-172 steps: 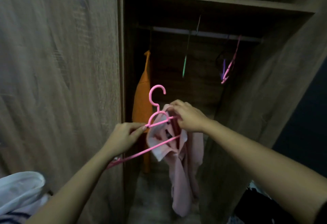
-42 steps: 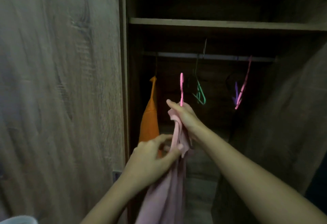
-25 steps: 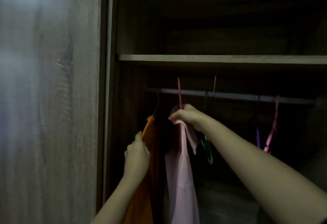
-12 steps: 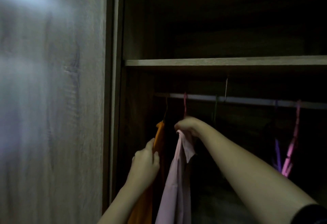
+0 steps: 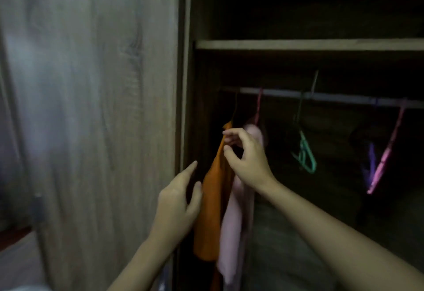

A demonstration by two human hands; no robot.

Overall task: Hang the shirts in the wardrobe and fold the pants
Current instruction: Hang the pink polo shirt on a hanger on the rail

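A pink shirt [image 5: 234,224] hangs on a pink hanger [image 5: 258,104] hooked over the wardrobe rail [image 5: 332,97]. Just left of it hangs an orange shirt [image 5: 212,203]. My right hand [image 5: 246,159] hovers in front of the pink shirt's shoulder, fingers spread and curled, holding nothing. My left hand [image 5: 179,201] is open beside the lower edge of the orange shirt, forefinger pointing up, apart from the cloth or barely touching it.
The wardrobe door [image 5: 91,118] stands at the left. A shelf [image 5: 298,44] runs above the rail. An empty green hanger [image 5: 304,153] and a pink hanger [image 5: 385,155] with a purple one hang further right.
My right hand has let go of the pink shirt, which now hangs from the rail. My left hand has come off the orange shirt and dropped lower.
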